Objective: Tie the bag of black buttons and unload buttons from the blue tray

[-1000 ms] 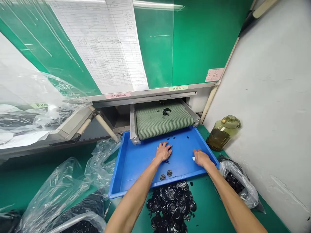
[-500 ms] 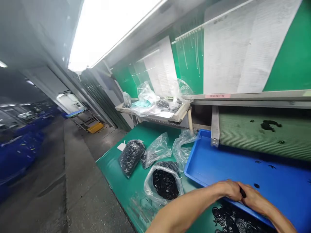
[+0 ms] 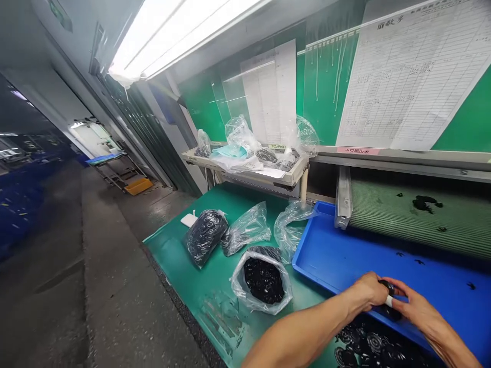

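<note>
Over the near rim of the blue tray [image 3: 322, 255], my left hand [image 3: 369, 292] and my right hand [image 3: 418, 309] meet. Between them are dark, rounded black parts [image 3: 392, 311], partly covered by the fingers. Both hands are closed on these parts; how many there are cannot be made out. A white band shows at one right-hand finger. Below the tray rim, many black ring-shaped parts [image 3: 374, 341] lie in a heap. Left of my forearms stands an open clear bag [image 3: 236, 286] filled with similar black parts.
A tied bag of black parts [image 3: 207, 237] and crumpled clear bags [image 3: 253, 225] lie on the green table [image 3: 184, 271]. Behind the tray, a ribbed green conveyor belt [image 3: 391, 204] carries a few black pieces. A small raised shelf [image 3: 284, 179] holds more bags.
My hands have come slightly apart, with the right one's fingers opening a little around the black parts, which show more. The camera view has shifted slightly.
</note>
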{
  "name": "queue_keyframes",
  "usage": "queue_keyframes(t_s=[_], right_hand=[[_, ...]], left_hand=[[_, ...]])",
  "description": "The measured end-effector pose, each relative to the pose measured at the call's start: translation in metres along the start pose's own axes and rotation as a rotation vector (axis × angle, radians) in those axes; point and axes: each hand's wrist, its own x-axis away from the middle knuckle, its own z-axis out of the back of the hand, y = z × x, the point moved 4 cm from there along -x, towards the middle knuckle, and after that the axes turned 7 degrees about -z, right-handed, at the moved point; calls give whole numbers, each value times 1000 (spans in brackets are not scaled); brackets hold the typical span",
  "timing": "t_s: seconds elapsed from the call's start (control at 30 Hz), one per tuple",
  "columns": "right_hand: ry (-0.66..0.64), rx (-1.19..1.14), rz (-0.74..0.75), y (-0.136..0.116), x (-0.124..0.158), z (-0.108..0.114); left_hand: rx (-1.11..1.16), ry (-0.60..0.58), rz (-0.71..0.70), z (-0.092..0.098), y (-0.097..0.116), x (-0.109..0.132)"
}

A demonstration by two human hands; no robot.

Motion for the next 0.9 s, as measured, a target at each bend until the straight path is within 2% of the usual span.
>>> queue_keyframes(t_s=[0.1, 0.17, 0.27, 0.4, 0.47, 0.53, 0.6, 0.67, 0.73, 0.8, 0.9], right_hand=[[40, -1, 23, 17, 17, 11], [26, 6, 48, 32, 34, 6], [40, 49, 71, 47, 66, -12], [86, 181, 177, 40, 110, -31], [74, 252, 242, 29, 127, -35], [59, 329, 261, 21, 137, -34], [70, 409, 255, 14, 144, -31], [92, 487, 246, 9, 147, -26], [114, 536, 243, 7, 147, -20], [144, 545, 244, 8, 146, -15], [232, 512, 245, 16, 142, -8]], left_hand=[[18, 31, -100, -2, 4, 35], [41, 49, -162, -2, -2, 57], [42, 32, -144, -4, -24, 81], [-96, -90, -151, -13, -51, 96], [-179, -164, -235, -15, -54, 101], [-292, -220, -357, -11, -48, 101], [-388, -227, -443, -2, -36, 90], [-463, -162, -479, 12, -19, 63], [-592, -37, -511, 25, 1, 24], [-658, 29, -494, 34, 18, -22], [-747, 76, -502, 33, 38, -86]])
